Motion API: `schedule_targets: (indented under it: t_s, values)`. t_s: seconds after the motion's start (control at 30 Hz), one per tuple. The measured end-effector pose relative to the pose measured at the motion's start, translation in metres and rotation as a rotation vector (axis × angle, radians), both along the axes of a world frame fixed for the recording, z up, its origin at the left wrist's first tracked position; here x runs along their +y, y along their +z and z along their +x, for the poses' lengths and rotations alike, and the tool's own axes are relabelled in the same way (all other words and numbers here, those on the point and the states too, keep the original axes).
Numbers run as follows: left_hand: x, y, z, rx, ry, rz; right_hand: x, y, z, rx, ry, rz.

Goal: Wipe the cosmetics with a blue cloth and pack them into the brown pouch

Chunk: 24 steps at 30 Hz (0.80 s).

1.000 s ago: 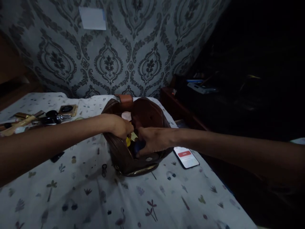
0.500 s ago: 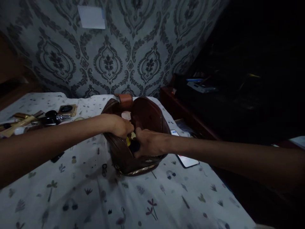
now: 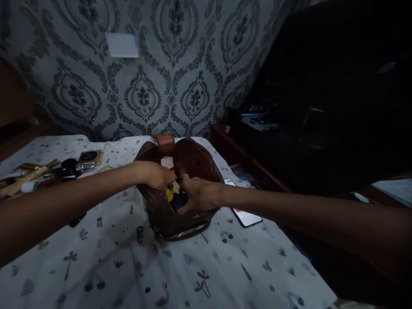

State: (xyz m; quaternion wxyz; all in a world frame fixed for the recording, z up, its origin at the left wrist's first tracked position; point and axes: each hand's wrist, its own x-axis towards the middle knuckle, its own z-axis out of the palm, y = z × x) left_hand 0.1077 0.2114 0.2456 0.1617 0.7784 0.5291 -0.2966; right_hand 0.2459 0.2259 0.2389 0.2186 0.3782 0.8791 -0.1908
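A brown leather-look bag [image 3: 167, 219] lies unzipped and wide open on the printed cloth, both my hands inside its mouth. My left hand [image 3: 159, 176] bends down over the left side, fingers curled at a small yellow thing [image 3: 169, 195]; what they grip is hidden. My right hand [image 3: 201, 194] reaches in from the right, thumb and fingers apart beside a dark rounded item [image 3: 179, 201]. Behind my left hand a pale pink round piece [image 3: 167, 162] shows in the bag.
Makeup items, among them a gold-edged compact [image 3: 90, 156] and a black-capped bottle [image 3: 69, 168], lie at the left. A phone [image 3: 247, 218] with its screen lit rests right of the bag. A patterned wall [image 3: 144, 94] stands behind; dark furniture [image 3: 257, 159] borders the right edge.
The whole view has shifted slightly, so the bag sits a little lower and further left. Both hands stay inside the bag, with only slight finger movement.
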Motion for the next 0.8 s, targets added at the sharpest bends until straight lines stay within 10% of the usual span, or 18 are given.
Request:
schedule_targets:
  t_s: [0.43,0.8]
  values:
    - [0.002,0.005,0.003,-0.021,-0.005,0.014,0.02,-0.027,0.005,0.185,0.014,-0.097]
    - [0.01,-0.009,-0.017,-0.062,0.095,0.036,0.018,-0.01,0.007,0.176,-0.132,-0.071]
